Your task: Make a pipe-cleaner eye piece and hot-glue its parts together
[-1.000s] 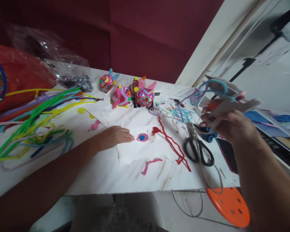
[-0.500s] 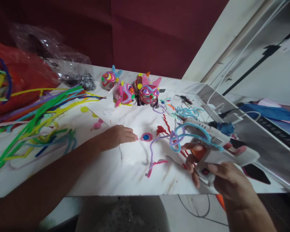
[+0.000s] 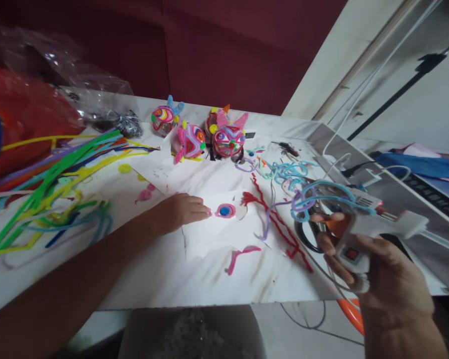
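Observation:
My left hand (image 3: 183, 213) rests on a white sheet (image 3: 205, 244), its fingers together and a small pink tip at the fingertips. Whether that tip is a held strand is too small to tell. Just beside it lies a pink and white coil with a blue centre (image 3: 225, 211). My right hand (image 3: 359, 254) is wrapped round the handle of a white glue gun (image 3: 381, 227) at the right. Light blue and purple pipe cleaners (image 3: 303, 202) hang about the gun's front. Red pipe cleaners (image 3: 275, 219) lie between the coil and the gun.
Several decorated balls (image 3: 229, 142) stand at the back. Bundled pipe cleaners (image 3: 56, 174) and a red bag (image 3: 30, 109) are at the left. A pink strip (image 3: 239, 257) lies near the front edge. A black-handled tool (image 3: 286, 148) lies at the back right.
My right hand has moved right with the glue gun, and the purple strand has shifted right with it. More of the red pipe cleaners shows. My left hand stays beside the coil.

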The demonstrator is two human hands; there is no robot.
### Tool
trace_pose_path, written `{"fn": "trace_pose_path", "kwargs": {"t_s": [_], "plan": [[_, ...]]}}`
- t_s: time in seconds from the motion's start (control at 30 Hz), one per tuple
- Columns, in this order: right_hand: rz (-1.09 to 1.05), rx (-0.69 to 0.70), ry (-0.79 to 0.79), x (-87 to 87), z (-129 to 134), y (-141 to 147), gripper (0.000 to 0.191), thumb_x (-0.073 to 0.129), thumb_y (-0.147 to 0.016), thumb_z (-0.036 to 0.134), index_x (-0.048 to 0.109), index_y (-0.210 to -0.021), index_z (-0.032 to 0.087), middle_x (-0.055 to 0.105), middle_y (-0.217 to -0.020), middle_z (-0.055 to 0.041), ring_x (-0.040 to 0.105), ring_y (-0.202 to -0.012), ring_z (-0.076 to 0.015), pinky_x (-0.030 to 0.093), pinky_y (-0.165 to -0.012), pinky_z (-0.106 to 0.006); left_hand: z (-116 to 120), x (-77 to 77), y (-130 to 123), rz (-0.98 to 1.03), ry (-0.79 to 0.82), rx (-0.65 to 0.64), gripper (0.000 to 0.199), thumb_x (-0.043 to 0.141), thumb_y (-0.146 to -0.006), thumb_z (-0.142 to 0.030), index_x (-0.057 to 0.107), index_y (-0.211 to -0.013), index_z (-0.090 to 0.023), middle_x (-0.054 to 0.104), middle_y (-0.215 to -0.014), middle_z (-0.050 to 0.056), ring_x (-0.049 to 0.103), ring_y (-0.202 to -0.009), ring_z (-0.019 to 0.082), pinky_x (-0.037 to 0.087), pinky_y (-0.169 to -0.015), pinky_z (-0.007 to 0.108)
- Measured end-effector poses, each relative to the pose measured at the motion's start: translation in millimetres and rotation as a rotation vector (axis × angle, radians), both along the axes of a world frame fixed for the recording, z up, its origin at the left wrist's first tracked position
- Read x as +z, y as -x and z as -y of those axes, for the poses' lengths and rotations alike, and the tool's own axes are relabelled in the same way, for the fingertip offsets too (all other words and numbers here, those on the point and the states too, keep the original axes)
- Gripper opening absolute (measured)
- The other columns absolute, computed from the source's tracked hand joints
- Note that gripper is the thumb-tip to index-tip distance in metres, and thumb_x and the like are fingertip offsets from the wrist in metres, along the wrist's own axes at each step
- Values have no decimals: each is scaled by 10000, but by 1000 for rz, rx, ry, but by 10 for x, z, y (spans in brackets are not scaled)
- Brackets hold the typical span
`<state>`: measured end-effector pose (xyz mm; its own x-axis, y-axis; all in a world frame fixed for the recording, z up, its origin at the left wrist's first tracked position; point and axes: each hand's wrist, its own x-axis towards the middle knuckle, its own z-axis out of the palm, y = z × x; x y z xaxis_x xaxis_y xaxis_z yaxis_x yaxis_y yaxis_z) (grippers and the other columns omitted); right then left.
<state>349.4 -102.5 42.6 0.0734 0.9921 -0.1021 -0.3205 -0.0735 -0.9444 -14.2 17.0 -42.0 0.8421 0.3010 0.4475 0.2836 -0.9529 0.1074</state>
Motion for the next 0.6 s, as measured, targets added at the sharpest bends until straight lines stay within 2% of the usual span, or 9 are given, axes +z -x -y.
{"fn": "trace_pose_path", "kwargs": {"t_s": [0.27,0.47,0.6], "plan": [[24,-21,69,-140,-55,-87,280,642,-756,324,639,-1016,220,665,-790,-68,463,-295,-124,225,-239,-199,-14,-112,5,-7,-134,21,359,337,-1051,-182,648,-1229,-205,723,-1198,71,616,-1088,206,486,-872,328],[59,-76,25,-97,-25,-108,306,694,-712,334,649,-999,237,660,-739,-49,420,-283,-106,215,-224,-193,2,-89,2,-34,-124,31,349,342,-1055,-192,642,-1234,-194,718,-1211,76,604,-1109,210,482,-894,333],[72,-128,-10,-71,58,-145,267,698,-704,326,664,-964,274,633,-697,-30,383,-306,-97,268,-231,-211,17,-85,-2,-29,-97,33,359,332,-1057,-180,637,-1246,-186,715,-1216,83,599,-1120,205,487,-926,338]]}}
